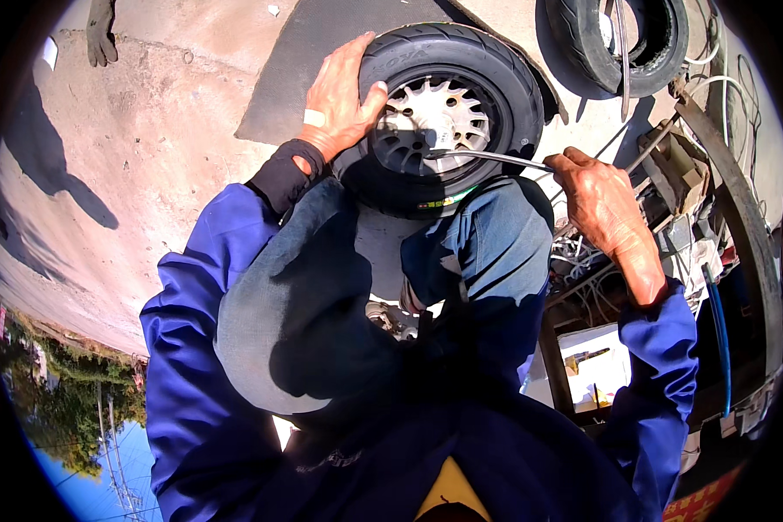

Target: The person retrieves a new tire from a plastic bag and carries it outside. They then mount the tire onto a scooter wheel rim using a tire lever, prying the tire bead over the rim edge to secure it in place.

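A small black tire [505,78] on a silver spoked wheel rim [444,109] lies in front of my knees, over the edge of a dark mat. My left hand [339,91] rests on the tire's left side, fingers stretched out and thumb toward the rim; a bandage strip is near its wrist. In my right hand [605,196], the fingers are wrapped round a metal tire lever [505,158]. The lever reaches left across the tire, its curved tip over the lower middle of the rim. A green and yellow label [448,200] shows on the near sidewall.
Another tire [583,52] lies at the upper right, a metal bar [623,61] across it. A cardboard box [683,165], white cables [583,257] and a metal frame [748,244] crowd my right. A dark glove [101,35] is at the upper left, beyond the dark mat [291,74].
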Action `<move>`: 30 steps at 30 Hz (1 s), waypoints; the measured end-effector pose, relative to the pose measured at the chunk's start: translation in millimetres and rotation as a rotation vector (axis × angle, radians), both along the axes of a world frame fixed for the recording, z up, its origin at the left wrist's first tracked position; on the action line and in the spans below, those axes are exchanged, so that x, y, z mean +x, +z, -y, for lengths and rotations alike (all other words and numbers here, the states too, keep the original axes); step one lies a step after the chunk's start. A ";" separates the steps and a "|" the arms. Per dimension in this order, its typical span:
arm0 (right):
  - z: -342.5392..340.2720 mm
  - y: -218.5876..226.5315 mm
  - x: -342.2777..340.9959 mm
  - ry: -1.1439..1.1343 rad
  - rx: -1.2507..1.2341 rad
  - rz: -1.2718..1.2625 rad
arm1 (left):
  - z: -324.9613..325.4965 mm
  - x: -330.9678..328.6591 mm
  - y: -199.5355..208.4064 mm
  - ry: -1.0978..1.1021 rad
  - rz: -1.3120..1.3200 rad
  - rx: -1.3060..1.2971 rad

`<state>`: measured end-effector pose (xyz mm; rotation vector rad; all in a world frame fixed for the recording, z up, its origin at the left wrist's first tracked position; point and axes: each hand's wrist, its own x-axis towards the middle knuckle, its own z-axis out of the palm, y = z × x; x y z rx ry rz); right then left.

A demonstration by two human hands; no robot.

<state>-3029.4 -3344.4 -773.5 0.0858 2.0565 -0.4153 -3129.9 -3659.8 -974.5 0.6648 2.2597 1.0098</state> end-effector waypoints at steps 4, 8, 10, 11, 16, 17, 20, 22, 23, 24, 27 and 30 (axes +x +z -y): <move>15.9 -42.7 -12.3 0.257 -0.063 -0.118 | 3.8 3.4 -4.4 0.024 -0.007 0.050; 27.4 -74.8 -15.5 0.404 -0.109 -0.238 | 4.2 4.3 -8.7 0.050 -0.030 0.056; 30.9 -85.6 -14.8 0.477 -0.119 -0.249 | 5.1 5.1 -8.8 0.042 -0.058 0.071; 32.2 -89.4 -14.4 0.513 -0.122 -0.255 | 3.6 4.8 -6.6 0.040 -0.039 0.066; 34.7 -111.0 -11.7 0.576 -0.192 -0.344 | 5.7 8.1 -8.9 0.034 -0.097 0.078; 33.8 -115.1 -13.1 0.582 -0.206 -0.333 | 5.8 9.0 -10.6 0.028 -0.106 0.081; 30.8 -127.1 -16.6 0.591 -0.198 -0.331 | 1.6 3.5 -0.9 0.031 -0.061 0.044; 32.3 -130.0 -20.7 0.629 -0.208 -0.352 | 1.0 1.9 15.9 0.068 0.065 -0.043; 32.5 -131.8 -20.2 0.621 -0.209 -0.368 | 0.1 0.2 17.7 0.072 0.083 -0.007; 32.3 -133.3 -19.3 0.613 -0.210 -0.385 | -0.3 -1.3 18.4 0.076 0.100 0.029; 31.1 -132.9 -15.3 0.592 -0.169 -0.409 | -6.0 -4.4 21.3 0.066 0.110 0.042; 34.4 -132.1 -17.3 0.630 -0.157 -0.412 | -7.2 -4.4 28.7 0.059 0.122 -0.043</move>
